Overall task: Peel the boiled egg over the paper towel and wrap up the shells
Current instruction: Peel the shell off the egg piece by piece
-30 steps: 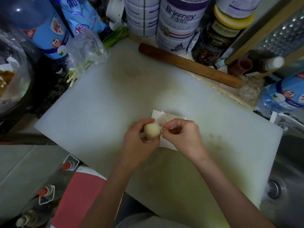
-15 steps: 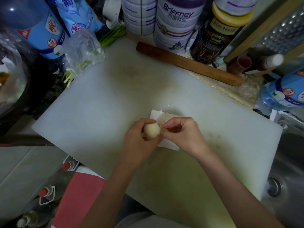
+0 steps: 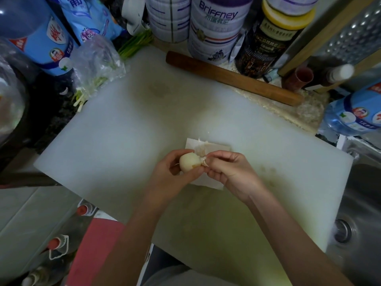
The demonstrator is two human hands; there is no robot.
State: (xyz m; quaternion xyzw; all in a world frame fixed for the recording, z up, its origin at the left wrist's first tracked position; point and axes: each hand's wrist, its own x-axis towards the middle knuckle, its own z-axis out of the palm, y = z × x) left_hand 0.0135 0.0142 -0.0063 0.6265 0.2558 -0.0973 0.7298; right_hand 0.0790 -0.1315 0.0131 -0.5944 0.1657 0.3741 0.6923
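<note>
A pale boiled egg (image 3: 189,162) is held just above a small white paper towel (image 3: 214,146) that lies on the white cutting board (image 3: 115,141). My left hand (image 3: 171,178) grips the egg from below and the left, fingers curled round it. At the egg's right end my right hand (image 3: 231,172) pinches a strip of shell or membrane (image 3: 204,161). Shell pieces (image 3: 203,146) lie on the far part of the towel. Both hands cover most of the towel.
A wooden rolling pin (image 3: 233,78) lies along the board's far edge. Tins, jars and blue water bottles (image 3: 37,32) crowd the back, and another bottle (image 3: 358,116) lies at right. A bag of green onions (image 3: 97,62) sits far left. A steel sink (image 3: 354,219) is at right.
The hands and egg stay in the same place over the towel. My right fingers have shifted slightly on the egg's right end, pulling at the shell strip.
</note>
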